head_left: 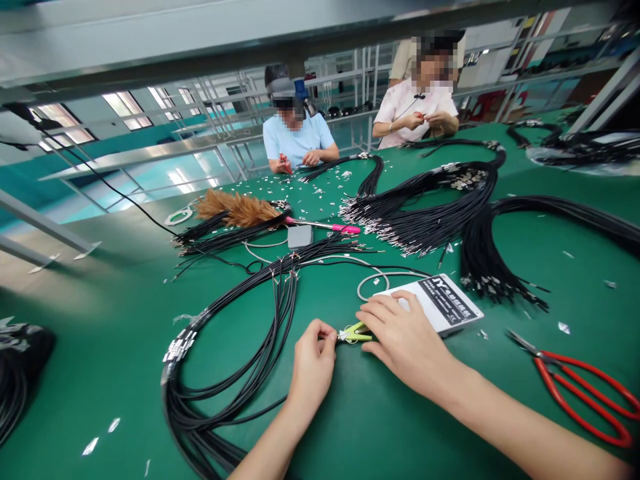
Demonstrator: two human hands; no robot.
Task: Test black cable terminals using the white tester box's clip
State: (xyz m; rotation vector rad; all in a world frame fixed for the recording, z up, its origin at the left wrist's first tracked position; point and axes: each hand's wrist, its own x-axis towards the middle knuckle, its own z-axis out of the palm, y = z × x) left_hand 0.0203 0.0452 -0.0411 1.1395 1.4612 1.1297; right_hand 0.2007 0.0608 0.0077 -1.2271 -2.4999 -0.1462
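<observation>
Green felt covers the worktop, and near its front edge the person's two bare hands meet over a small yellow-green clip. The left hand is curled, its thumb and forefinger pinched on a tiny metal piece at the clip's left tip; what that piece is cannot be told at this size. The right hand lies palm down with the fingers bent over the clip's right end, grasping it. Just behind the right hand, partly under its fingertips, sits a white card with a black label. To the left of the hands a loop of black cords curves across the felt, its metal-tipped ends gathered at the loop's left side. Red-handled scissors lie well apart to the right, blades pointing toward the card. Further back are thick bundles of black cords, a brown feather duster with a pink handle, a small grey box and a thin white cable looping toward the card. Small silvery scraps are scattered over the felt. At the far side two other people sit at the same worktop, one in a light blue shirt and one in a pale pink shirt, each with both hands busy close to their chest.
</observation>
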